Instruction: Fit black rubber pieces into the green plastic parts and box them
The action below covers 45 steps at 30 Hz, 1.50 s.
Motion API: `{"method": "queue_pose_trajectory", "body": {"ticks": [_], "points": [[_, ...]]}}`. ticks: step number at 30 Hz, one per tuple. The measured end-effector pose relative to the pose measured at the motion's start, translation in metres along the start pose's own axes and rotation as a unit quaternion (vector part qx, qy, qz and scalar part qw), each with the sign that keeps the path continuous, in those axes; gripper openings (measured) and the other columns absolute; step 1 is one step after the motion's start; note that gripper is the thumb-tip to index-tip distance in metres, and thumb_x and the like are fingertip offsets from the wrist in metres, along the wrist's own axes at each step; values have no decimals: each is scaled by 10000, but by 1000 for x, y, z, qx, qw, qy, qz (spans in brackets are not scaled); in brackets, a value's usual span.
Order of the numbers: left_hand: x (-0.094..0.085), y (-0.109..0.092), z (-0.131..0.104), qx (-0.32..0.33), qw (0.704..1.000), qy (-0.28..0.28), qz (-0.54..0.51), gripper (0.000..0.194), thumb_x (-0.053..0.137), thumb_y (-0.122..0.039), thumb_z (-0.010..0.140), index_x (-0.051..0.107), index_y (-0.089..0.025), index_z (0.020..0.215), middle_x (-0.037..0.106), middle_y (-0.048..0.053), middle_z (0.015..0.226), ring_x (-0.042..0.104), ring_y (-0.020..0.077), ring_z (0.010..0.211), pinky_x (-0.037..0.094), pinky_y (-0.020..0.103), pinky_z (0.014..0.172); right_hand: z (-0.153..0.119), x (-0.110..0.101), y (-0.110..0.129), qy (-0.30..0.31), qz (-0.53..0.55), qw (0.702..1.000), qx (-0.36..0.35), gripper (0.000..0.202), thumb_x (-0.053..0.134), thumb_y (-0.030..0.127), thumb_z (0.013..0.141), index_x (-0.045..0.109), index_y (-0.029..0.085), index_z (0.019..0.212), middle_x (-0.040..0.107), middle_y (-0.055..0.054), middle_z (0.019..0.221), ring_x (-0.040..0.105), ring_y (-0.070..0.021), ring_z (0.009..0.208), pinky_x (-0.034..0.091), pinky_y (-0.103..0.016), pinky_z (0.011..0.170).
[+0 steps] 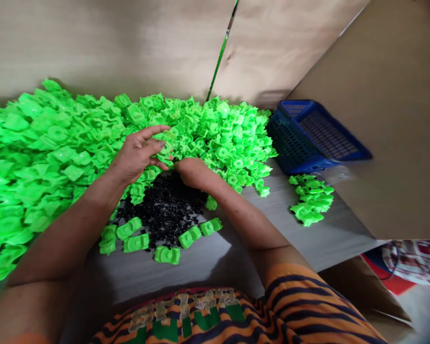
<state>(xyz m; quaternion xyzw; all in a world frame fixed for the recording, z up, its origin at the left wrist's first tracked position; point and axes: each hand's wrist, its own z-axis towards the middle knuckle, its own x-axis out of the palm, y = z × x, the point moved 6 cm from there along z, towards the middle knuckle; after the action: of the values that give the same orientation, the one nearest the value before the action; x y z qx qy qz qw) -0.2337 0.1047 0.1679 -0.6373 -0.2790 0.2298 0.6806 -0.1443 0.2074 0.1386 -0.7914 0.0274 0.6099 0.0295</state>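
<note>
My left hand (138, 152) is over the heap of bright green plastic pieces (57, 157), its thumb and forefinger around one green piece (167, 145). Close beside it, my right hand (191, 172) is closed, with a small black part (176, 161) at its fingertips. Below both hands lies a pile of small black parts (165, 205). Several green car-shaped pieces, one of them a green piece (167, 254), lie around the near edge of that pile.
A blue plastic basket (294, 138) stands tilted at the back right. In front of it sits a small group of green pieces with black parts (311, 198) on the grey table (283, 234). Wooden panels (129, 43) rise behind and at the right.
</note>
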Motion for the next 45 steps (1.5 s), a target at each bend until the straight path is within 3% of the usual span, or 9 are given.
{"method": "queue_pose_trajectory", "body": {"ticks": [6,11,15,20,23,27,36,45], "points": [[2,4,0,-25,1000,2,-1,490,821,-335,836,717,-187,1292,722,23,794,758,212,652,602,284,506,5,8,-1,12,-7,1000,-1,395,516,57,992,797,163,1249,800,-181,1201,758,-279,1102,507,-308,797],[-2,6,3,-17,999,-27,-17,435,807,-228,803,735,-182,1230,670,-8,733,748,191,688,641,281,551,0,-7,-13,-18,31,999,1,304,563,80,966,792,145,1155,786,-167,1144,721,-264,1010,405,-309,723],[-4,6,5,9,998,-41,-43,462,807,-192,756,733,-152,1211,637,-26,707,738,187,698,699,361,668,-11,-31,-29,-128,155,979,-18,208,548,54,895,735,142,917,692,-59,826,577,-174,782,333,-297,705],[0,7,6,22,997,-22,-71,509,852,-143,659,754,-183,1157,476,-92,617,678,146,645,697,359,729,-23,-48,-40,-297,350,886,-69,145,529,58,843,602,178,811,548,24,729,473,-121,714,361,-274,727],[4,6,4,22,997,-6,-78,524,865,-134,624,762,-204,1133,403,-117,593,574,96,574,695,357,742,-23,-48,-37,-350,368,857,-85,138,530,66,840,568,191,795,553,15,756,485,-125,729,386,-277,736],[12,6,1,14,996,1,-84,558,877,-135,574,763,-187,1118,417,-121,585,516,80,562,690,345,721,-24,-49,-30,-406,323,850,-91,141,519,67,868,568,198,849,578,-9,828,501,-139,761,404,-279,745],[18,4,-3,-1,997,3,-81,557,851,-152,536,755,-173,1085,521,-110,582,565,92,579,693,342,700,-28,-45,-21,-445,266,847,-121,149,524,131,1006,612,202,908,560,-19,906,519,-147,799,422,-275,755],[13,6,-2,0,996,-10,-87,466,912,-266,588,787,-184,1030,681,-29,701,670,144,671,669,323,670,-25,-40,-20,-452,277,839,-121,150,535,153,1027,644,206,939,568,-19,923,524,-151,807,431,-278,765]]}}
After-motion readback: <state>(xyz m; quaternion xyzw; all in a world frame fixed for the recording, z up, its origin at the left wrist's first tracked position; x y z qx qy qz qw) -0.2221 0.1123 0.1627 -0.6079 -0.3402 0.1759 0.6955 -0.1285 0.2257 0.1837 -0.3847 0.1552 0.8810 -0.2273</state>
